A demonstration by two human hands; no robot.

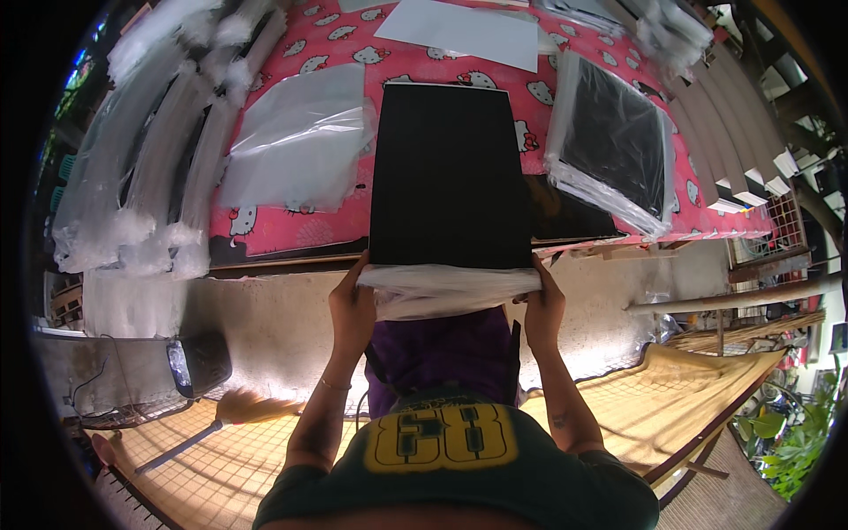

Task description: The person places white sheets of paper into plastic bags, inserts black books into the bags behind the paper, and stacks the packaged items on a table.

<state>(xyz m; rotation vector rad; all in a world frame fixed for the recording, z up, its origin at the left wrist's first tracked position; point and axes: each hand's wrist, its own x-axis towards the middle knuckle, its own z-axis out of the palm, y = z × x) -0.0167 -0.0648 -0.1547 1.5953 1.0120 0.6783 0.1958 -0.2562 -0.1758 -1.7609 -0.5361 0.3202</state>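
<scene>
A flat black panel point(449, 177) lies lengthwise ahead of me, its far end on the table and its near end past the table's edge. A bunched see-through plastic sleeve point(455, 292) is around or against its near end; which one I cannot tell. My left hand point(352, 300) grips the sleeve at the left corner, thumb along the edge. At the right corner my right hand point(544, 305) holds it the same way, fingers mostly underneath. Left of the panel lies a stack of flat plastic sleeves point(300, 137). To its right sits a pile of black panels in plastic point(614, 146).
A pink patterned cloth point(291, 231) covers the table. Long plastic-wrapped stacks point(159, 150) line its left side, and pale stacked boards point(738, 124) its right. A white sheet point(459, 34) lies at the back. On the floor at left are a broom point(252, 408) and a dark container point(201, 362).
</scene>
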